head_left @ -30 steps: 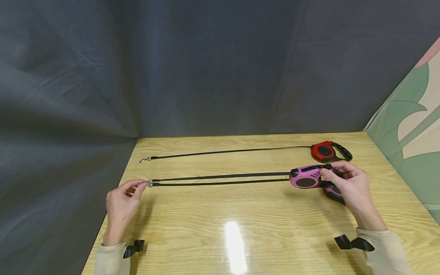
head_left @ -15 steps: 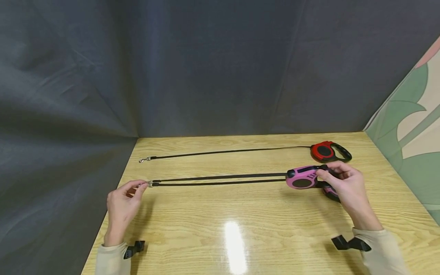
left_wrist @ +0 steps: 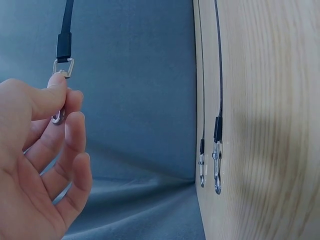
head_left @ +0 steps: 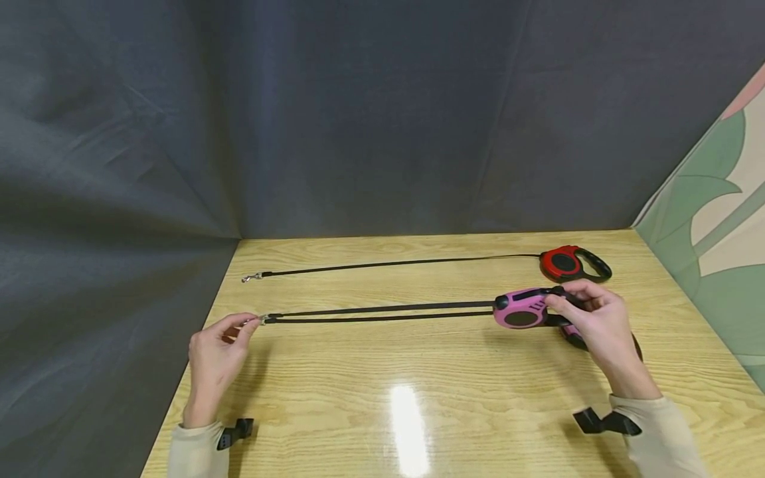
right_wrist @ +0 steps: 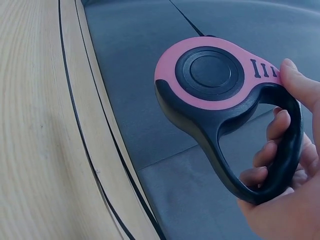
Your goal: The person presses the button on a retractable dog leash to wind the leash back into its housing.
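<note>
Left hand (left_wrist: 37, 165) pinches silver clip (left_wrist: 60, 92) of black strap (left_wrist: 65, 30); second clip (left_wrist: 216, 167) lies at counter (left_wrist: 270, 120) edge.

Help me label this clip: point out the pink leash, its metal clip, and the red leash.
pink leash (right_wrist: 210, 75): right wrist view, on the round centre of its casing.
metal clip (left_wrist: 62, 67): left wrist view, on its upper ring.
red leash (head_left: 564, 263): head view, on its red casing.

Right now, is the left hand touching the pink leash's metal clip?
Touching. The left wrist view shows the left hand pinching the metal clip between thumb and fingertips, strap running up from it.
</note>
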{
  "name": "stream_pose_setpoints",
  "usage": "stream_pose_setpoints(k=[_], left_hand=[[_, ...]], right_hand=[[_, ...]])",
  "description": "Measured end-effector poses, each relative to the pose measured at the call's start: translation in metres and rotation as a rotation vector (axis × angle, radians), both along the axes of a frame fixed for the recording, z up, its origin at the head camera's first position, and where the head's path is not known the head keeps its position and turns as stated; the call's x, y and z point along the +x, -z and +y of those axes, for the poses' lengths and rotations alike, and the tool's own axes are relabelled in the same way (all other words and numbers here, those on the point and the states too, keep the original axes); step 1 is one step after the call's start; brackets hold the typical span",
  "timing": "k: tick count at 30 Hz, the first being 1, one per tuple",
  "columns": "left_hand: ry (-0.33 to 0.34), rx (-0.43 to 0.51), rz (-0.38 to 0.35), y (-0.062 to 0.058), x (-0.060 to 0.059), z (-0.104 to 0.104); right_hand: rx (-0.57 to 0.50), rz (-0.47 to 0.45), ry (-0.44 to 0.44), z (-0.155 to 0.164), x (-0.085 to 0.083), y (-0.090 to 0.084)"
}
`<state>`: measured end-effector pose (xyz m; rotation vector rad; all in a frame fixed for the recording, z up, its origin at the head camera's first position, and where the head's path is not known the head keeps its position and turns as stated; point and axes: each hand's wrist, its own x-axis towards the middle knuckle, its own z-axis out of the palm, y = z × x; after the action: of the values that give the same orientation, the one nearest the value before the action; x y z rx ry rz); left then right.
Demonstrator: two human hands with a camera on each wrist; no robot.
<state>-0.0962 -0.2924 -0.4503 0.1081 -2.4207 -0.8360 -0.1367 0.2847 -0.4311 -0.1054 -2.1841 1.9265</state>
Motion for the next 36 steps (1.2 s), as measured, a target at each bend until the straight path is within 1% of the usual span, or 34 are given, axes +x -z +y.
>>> stream_pose_setpoints(k=[4, 7, 13, 19, 25, 29, 36], left_hand=[[0.006, -0.001, -0.009, -0.001, 0.000, 0.003], [0.010, -0.001, -0.010, -0.001, -0.001, 0.004], [0.019, 0.003, -0.003, -0.001, -0.002, 0.003], [0.028, 0.002, 0.001, 0.000, -0.001, 0.004], [0.039, 0.005, 0.000, 0.001, -0.003, 0.005], [0.045, 0.004, -0.010, 0.001, -0.004, 0.007], [0.038, 0.012, -0.036, 0.001, -0.003, 0.010]], right_hand=[[0.048, -0.025, 0.002, 0.001, 0.000, 0.000], [0.064, -0.032, -0.004, 0.002, 0.000, -0.001], [0.046, -0.022, -0.017, -0.001, -0.001, 0.000], [0.098, -0.016, -0.044, -0.003, -0.002, -0.001], [0.130, -0.049, -0.055, -0.004, -0.002, 0.000], [0.126, -0.055, -0.063, -0.005, -0.002, 0.001], [0.136, -0.034, -0.072, -0.009, -0.002, 0.001]])
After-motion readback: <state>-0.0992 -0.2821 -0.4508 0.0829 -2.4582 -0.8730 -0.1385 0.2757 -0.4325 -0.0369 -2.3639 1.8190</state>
